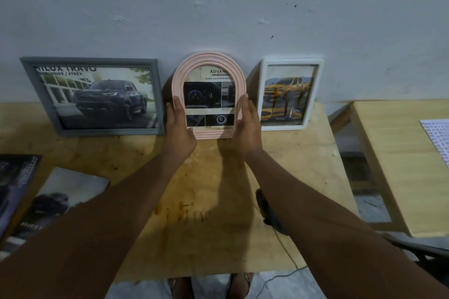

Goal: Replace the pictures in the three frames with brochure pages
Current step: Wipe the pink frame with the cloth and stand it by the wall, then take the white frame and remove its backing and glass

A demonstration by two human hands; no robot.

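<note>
Three frames leaning upright against the pale blue-grey wall (pixel 218 2) at the far edge of the worn plywood table (pixel 209 189). At centre, pink arched plastic frame (pixel 208 60), bottom edge on the tabletop, showing a brochure page (pixel 209 97) with dashboard photos and a partial heading reading "ADVAN". Left hand (pixel 179 128) flat against the arch's left side, fingers straight and together, pressed on the rim rather than curled round it; right hand (pixel 247 126) mirrored on the right side, fingers likewise extended and touching the rim. Frame thus held between two flat palms, neither fist clenched. Just left of it, grey rectangular wooden frame (pixel 31 73) in landscape, tilted back, holding a page with a dark pickup truck and the words "HILUX TRAVO". Just right of the arch, white rectangular frame (pixel 264 94) in portrait, holding a page with yellow trucks. Near left on the table, a glossy car brochure (pixel 60 192) lying flat, partly under the left forearm, with a darker booklet (pixel 14 182) at the far-left edge beside it. Black object with a cable (pixel 263 204) near the right forearm, largely hidden. To the right, apart from the main table, a second light wooden table (pixel 401 165) bearing a printed sheet (pixel 437 138).
</note>
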